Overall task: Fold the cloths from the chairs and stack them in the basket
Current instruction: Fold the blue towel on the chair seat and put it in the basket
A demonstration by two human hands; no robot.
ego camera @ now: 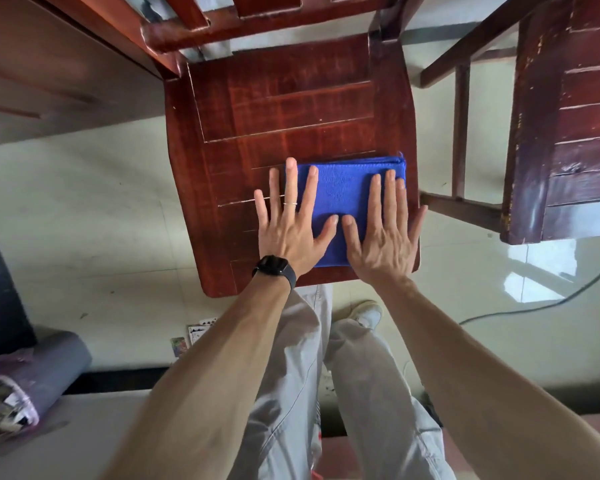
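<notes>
Head view: a folded blue cloth point(343, 192) lies at the near right corner of the wooden chair seat point(284, 109), its right edge close to the seat's right edge. Wood shows across the far half and along the left side.

A second chair point(568, 116) stands apart to the right, with tiled floor point(84, 220) between.

The left hand point(290, 226) lies flat with its fingers straight and spread. Its thumb and forefinger are on the cloth's left part, and its outer fingers are on the wood.

The right hand point(383, 237) presses flat on the cloth's right half. Its fingers are straight, and the little finger reaches the seat's right edge.
</notes>
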